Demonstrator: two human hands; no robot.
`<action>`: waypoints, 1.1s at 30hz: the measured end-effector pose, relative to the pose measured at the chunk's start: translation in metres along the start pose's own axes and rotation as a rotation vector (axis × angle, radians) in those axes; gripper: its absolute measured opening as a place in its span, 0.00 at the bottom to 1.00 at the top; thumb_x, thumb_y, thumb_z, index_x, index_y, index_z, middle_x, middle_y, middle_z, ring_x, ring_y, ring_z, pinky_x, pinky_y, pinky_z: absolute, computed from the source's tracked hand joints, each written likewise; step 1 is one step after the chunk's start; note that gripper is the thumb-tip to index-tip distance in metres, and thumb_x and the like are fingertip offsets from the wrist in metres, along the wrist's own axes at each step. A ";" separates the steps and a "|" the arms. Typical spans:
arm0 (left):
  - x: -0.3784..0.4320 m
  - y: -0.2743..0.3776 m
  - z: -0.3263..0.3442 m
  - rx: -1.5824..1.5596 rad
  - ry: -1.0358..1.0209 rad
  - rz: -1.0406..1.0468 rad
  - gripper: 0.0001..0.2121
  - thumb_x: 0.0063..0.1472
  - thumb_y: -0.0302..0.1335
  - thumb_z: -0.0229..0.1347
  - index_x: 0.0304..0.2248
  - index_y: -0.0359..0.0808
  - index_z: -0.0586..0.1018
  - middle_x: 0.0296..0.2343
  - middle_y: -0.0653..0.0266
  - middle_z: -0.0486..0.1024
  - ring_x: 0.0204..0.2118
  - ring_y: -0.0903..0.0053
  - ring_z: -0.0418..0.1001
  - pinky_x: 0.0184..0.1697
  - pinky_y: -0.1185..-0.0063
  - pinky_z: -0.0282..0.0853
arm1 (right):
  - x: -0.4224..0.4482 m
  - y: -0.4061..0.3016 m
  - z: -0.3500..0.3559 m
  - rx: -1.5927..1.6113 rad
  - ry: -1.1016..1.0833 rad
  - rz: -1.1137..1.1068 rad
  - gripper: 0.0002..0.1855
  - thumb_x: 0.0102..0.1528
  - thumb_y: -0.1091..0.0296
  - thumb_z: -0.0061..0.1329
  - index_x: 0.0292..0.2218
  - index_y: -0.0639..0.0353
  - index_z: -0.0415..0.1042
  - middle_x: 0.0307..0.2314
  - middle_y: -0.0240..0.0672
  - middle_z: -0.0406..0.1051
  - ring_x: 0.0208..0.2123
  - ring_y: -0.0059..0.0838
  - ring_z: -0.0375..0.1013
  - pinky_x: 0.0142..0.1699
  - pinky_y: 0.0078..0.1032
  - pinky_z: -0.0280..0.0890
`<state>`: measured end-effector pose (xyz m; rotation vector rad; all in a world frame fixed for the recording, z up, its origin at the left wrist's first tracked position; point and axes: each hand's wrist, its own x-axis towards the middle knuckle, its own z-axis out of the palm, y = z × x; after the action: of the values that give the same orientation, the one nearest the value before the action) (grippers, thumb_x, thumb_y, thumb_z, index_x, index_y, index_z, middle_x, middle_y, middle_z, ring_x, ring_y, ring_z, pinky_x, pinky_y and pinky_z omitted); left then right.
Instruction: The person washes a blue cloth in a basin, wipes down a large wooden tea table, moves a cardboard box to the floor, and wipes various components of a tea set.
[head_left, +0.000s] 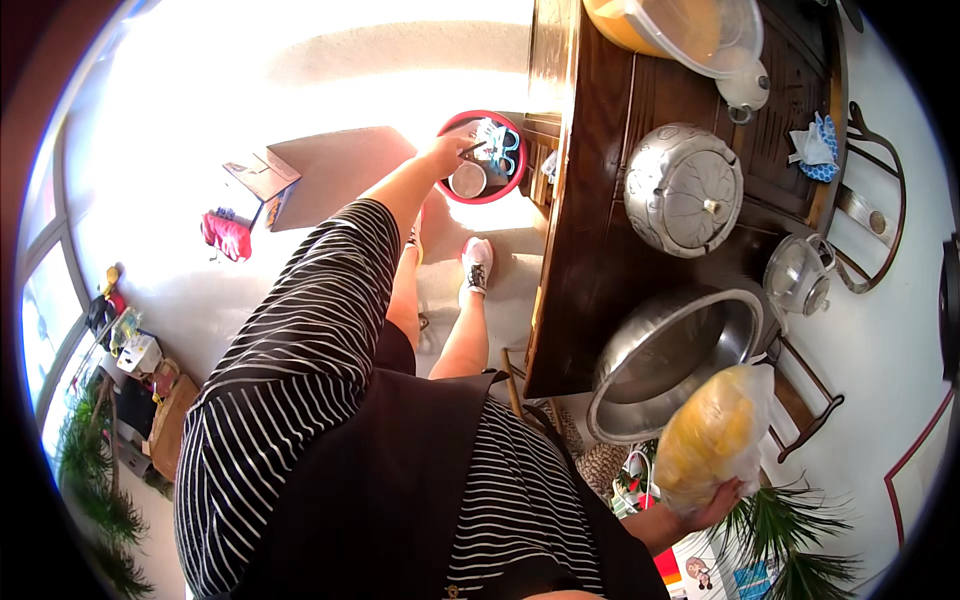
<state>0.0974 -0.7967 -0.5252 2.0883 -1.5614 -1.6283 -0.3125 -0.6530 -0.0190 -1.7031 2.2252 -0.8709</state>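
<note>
My left hand (448, 154) reaches down over a round bin with a red rim (480, 199). Its fingers are around a thin dark item (472, 149). Just beyond them is a light-blue thing with two loops (508, 152), like scissor handles; I cannot tell whether it joins the dark item. A round pale cup or lid (468, 180) lies in the bin. My right hand (718, 504) supports a clear plastic bag of yellow pieces (709, 431) from below. That bag is beside a wide stainless steel basin (675, 360), partly overlapping its rim in view.
A dark wooden table (592, 187) bears a lidded metal pot (684, 191), a glass teapot (801, 274), a translucent tub (694, 37) and a blue-white packet (817, 148). Chairs (892, 202) stand beyond. An open cardboard box (262, 176) is on the floor. Plants (787, 517) grow nearby.
</note>
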 end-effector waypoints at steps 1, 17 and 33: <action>0.010 -0.014 0.012 0.024 0.021 0.057 0.18 0.58 0.26 0.51 0.48 0.53 0.75 0.41 0.61 0.75 0.43 0.67 0.73 0.46 0.75 0.68 | 0.003 -0.005 0.007 -0.026 0.026 -0.014 0.20 0.59 0.59 0.35 0.42 0.70 0.64 0.39 0.46 0.64 0.42 0.38 0.64 0.49 0.36 0.56; -0.185 0.027 0.024 -0.439 0.190 -0.016 0.12 0.57 0.36 0.57 0.29 0.33 0.81 0.37 0.59 0.75 0.41 0.73 0.72 0.44 0.76 0.65 | 0.008 -0.048 0.059 0.539 -0.167 0.189 0.15 0.52 0.69 0.39 0.38 0.69 0.68 0.33 0.40 0.68 0.35 0.29 0.67 0.43 0.27 0.61; -0.506 0.177 -0.102 -1.773 0.026 0.500 0.25 0.65 0.45 0.44 0.52 0.33 0.64 0.46 0.61 0.69 0.50 0.71 0.68 0.54 0.69 0.62 | -0.063 -0.212 0.098 0.935 -1.211 -0.336 0.18 0.58 0.67 0.49 0.48 0.63 0.65 0.32 0.28 0.68 0.30 0.13 0.64 0.36 0.14 0.60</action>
<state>0.0969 -0.5653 -0.0307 0.6358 -0.1079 -1.5709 -0.0730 -0.6602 0.0105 -1.4368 0.5971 -0.5103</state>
